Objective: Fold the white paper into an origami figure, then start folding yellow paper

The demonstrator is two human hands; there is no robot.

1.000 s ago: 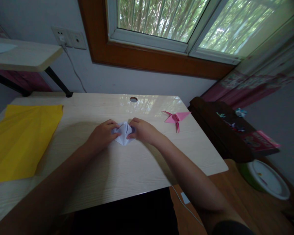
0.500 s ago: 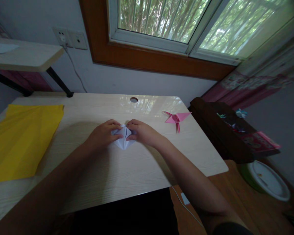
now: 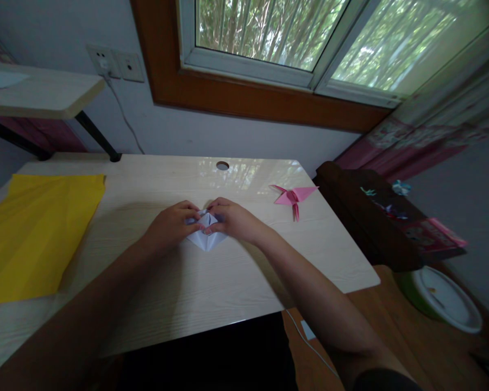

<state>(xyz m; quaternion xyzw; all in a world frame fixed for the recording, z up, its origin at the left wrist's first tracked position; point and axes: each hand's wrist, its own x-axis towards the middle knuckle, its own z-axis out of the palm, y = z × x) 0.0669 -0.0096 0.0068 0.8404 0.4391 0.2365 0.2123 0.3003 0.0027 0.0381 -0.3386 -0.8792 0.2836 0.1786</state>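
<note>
A piece of white folded paper [image 3: 206, 242] lies on the desk in front of me, its near end coming to a point. My left hand [image 3: 171, 222] grips its left side, with the thumb on the near flap and fingers at the far edge. On the right side, my right hand [image 3: 233, 220] pinches the paper the same way. Both thumbs nearly meet over the middle fold. Parts of the paper are hidden under my fingers. To the right, apart from my hands, rests a pink origami figure [image 3: 292, 196] with pointed ends.
Yellow paper sheets [image 3: 44, 233] cover the left of the desk [image 3: 212, 293]. A raised shelf [image 3: 44, 98] stands at the back left. Beyond the desk's right edge are a dark brown cabinet [image 3: 362, 217] and a white-lidded green bin [image 3: 448, 298] on the floor.
My thumbs have moved inward towards each other over the white paper, and its middle flaps now sit lower and flatter. The pink figure and yellow paper have not moved.
</note>
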